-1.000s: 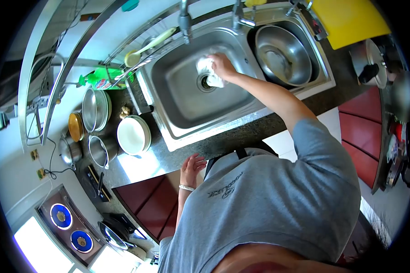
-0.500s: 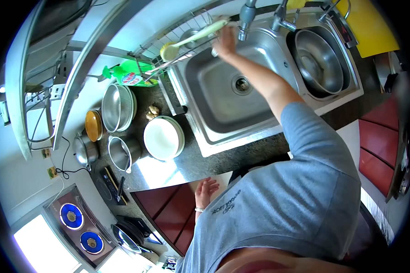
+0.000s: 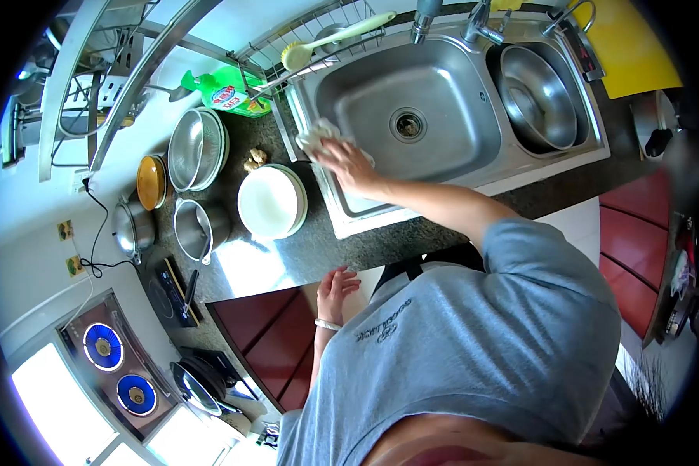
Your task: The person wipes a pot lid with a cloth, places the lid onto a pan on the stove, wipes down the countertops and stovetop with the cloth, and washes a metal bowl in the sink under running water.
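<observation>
As the right hand (image 3: 346, 165) lies over a white cloth (image 3: 315, 138) at the left rim of the sink (image 3: 354, 227), its grip unclear, a wide leftward sweep could knock the stacked bowls (image 3: 269, 203) toward the front edge of the tabletop (image 3: 377, 248), where the empty left hand (image 3: 337, 289) hangs loosely spread.

Smooth, satiny metal sink (image 3: 450, 147); matt cloth (image 3: 313, 138) on its left edge; glossy stone-look counter (image 3: 380, 247); shiny metal bowl (image 3: 547, 93).
</observation>
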`<state>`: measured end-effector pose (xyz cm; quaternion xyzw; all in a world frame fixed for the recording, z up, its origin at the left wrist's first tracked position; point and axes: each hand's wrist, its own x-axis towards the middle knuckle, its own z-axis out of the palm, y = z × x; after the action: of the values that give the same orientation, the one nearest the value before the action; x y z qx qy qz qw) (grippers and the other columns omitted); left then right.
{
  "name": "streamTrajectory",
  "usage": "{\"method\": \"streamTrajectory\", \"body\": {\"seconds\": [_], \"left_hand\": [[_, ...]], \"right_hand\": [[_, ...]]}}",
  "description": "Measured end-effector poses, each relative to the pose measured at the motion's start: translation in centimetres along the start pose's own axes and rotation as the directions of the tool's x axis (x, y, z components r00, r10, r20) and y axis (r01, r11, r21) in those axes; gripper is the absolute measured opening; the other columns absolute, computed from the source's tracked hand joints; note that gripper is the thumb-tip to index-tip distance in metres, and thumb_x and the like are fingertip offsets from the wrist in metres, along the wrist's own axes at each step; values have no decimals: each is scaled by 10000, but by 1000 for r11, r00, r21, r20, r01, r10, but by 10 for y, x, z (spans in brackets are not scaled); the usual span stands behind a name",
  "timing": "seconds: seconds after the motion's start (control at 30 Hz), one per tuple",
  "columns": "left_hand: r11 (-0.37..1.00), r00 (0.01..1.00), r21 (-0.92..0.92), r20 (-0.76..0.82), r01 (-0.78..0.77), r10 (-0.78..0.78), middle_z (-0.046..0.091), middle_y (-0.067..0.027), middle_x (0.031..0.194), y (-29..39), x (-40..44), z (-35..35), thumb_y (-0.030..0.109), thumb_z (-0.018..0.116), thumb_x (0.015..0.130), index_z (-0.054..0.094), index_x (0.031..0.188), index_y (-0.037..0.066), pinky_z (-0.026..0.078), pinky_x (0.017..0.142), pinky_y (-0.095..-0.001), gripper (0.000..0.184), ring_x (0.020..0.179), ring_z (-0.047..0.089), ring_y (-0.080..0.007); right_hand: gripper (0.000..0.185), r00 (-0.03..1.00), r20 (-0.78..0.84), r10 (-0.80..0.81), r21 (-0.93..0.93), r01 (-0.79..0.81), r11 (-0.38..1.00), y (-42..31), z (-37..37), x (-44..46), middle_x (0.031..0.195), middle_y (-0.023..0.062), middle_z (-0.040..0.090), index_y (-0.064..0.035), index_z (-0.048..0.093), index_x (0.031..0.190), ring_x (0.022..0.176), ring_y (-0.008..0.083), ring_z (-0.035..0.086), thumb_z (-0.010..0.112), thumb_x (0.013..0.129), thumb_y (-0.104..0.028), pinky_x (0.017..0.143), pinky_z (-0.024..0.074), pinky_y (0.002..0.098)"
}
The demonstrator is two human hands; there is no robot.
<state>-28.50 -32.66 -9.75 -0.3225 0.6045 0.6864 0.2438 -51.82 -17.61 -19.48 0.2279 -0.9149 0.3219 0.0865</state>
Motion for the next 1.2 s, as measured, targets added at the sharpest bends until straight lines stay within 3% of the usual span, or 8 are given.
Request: {"method": "streamTrajectory", "body": {"seconds": [0.3, 0.37, 0.4, 0.5, 0.57, 0.73, 0.8, 1.2], "left_hand": [[995, 991, 52, 105, -84, 79, 652, -146, 1001, 16, 15, 22, 247, 456, 979, 531, 1171, -5, 539, 710, -287, 325, 824, 662, -193], [993, 990, 63, 109, -96, 88, 653, -146, 1001, 16, 12, 21, 239, 448, 981, 534, 1162, -1, 540, 706, -282, 313, 823, 664, -193], [994, 991, 59, 107, -90, 84, 653, -146, 1001, 14, 10, 17, 239, 448, 981, 534, 1162, -1, 540, 706, -282, 313, 823, 664, -193], [996, 996, 59, 69, -68, 64, 653, -150, 999, 3, 12, 6, 228, 442, 982, 534, 1154, -2, 542, 703, -282, 302, 813, 667, -199], [997, 996, 63, 74, -52, 47, 645, -150, 1012, 1, 11, 2, 238, 451, 978, 525, 1174, -8, 538, 725, -289, 323, 837, 660, -203], [994, 993, 64, 81, -85, 80, 654, -147, 989, 12, 14, 7, 226, 448, 980, 538, 1150, -4, 543, 700, -280, 300, 806, 666, -193], [989, 988, 71, 97, -128, 121, 655, -142, 981, 24, 13, 11, 222, 454, 978, 541, 1147, -4, 539, 696, -272, 295, 796, 665, -187], [952, 938, 218, 317, -215, 139, 655, -132, 976, 42, 46, 15, 219, 452, 981, 539, 1154, 1, 534, 690, -274, 292, 793, 662, -183]], "right_hand": [[401, 811, 417, -410, 115, 400, 909, 22, -75, -73, 1217, 18, 580, -267, 676, 1061, 1221, 252, 444, 535, 801, 4, 1048, 342, 421], [410, 722, 689, -66, -8, 98, 995, 25, -139, -53, 1115, 48, 629, -276, 684, 1041, 1023, 223, 585, 586, 755, 0, 823, 515, 335], [390, 738, 645, -197, 15, 246, 969, 56, -131, -52, 981, 83, 667, -249, 689, 1031, 893, 214, 636, 608, 729, -16, 691, 540, 345], [301, 739, 558, 377, -98, -393, 914, 80, -164, -16, 803, 101, 676, -159, 651, 1058, 683, 244, 666, 533, 781, -168, 605, 526, 373], [324, 833, 423, 358, 92, -432, 897, 80, -145, 10, 739, 75, 664, -164, 586, 1153, 649, 182, 654, 488, 845, -183, 499, 506, 356], [588, 792, 556, 254, 216, -432, 875, -15, -76, 46, 1319, 135, 380, -105, 389, 1369, 977, 240, 558, 539, 800, -84, 679, 525, 343], [531, 949, 274, 158, -348, -55, 936, -28, -13, 24, 1325, 133, 385, -30, 451, 1295, 1101, 279, 494, 558, 784, -124, 792, 484, 407], [255, 821, 523, -228, -203, 380, 902, -39, -77, -80, 1090, 9, 584, -130, 644, 1015, 1138, 190, 471, 471, 853, -224, 897, 388, 369]]}}
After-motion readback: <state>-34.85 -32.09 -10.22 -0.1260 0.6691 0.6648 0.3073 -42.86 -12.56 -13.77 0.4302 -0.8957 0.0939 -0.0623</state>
